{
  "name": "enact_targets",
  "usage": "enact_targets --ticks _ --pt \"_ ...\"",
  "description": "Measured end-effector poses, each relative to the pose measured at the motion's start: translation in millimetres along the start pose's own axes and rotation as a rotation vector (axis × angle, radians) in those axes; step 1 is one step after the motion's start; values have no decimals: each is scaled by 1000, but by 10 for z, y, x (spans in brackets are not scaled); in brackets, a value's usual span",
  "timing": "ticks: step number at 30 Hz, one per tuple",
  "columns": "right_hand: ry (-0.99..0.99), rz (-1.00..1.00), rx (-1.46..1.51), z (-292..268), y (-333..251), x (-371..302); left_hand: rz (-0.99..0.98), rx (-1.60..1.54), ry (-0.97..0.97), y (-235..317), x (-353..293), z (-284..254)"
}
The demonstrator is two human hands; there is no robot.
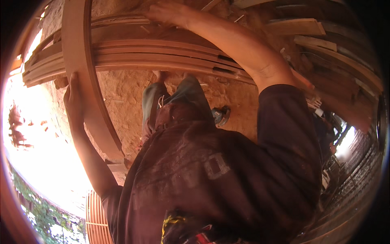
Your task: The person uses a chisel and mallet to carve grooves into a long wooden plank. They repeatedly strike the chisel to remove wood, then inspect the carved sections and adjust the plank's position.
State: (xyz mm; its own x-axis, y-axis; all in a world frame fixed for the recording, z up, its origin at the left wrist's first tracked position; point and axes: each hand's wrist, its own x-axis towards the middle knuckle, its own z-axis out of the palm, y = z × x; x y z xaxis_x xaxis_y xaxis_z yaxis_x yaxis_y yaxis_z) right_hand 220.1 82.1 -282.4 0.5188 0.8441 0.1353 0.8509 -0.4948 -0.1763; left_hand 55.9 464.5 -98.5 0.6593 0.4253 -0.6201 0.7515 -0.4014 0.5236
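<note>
A long, flat brown wooden plank [77, 38] runs from the top edge down toward my left side, crossing over a stack of grooved wooden boards [162, 51]. My left hand [74, 99] grips this plank at its left edge, below the stack; part of the fingers is hidden by the wood. Stretched forward across the boards, my right hand [164, 14] is over the far side of the stack. Motion smears its fingers, and I cannot make out whether it holds anything.
On the dirt floor [122, 91] between the stack and my body lies a dark teal power tool [220, 116]. More wooden pieces [296, 27] are piled at the upper right. A ribbed reddish stack [96, 215] stands at the lower left, beside bright daylight.
</note>
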Motion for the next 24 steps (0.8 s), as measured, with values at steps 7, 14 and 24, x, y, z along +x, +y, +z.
enact_targets --ticks 7,14,24 --pt "-36 542 408 -1907 -506 -271 280 29 114 -213 315 0" --pt "222 874 1047 -3299 -1087 -1917 487 483 435 359 377 290" --pt "361 1614 902 -3936 -2435 -3264 565 564 442 559 470 563"
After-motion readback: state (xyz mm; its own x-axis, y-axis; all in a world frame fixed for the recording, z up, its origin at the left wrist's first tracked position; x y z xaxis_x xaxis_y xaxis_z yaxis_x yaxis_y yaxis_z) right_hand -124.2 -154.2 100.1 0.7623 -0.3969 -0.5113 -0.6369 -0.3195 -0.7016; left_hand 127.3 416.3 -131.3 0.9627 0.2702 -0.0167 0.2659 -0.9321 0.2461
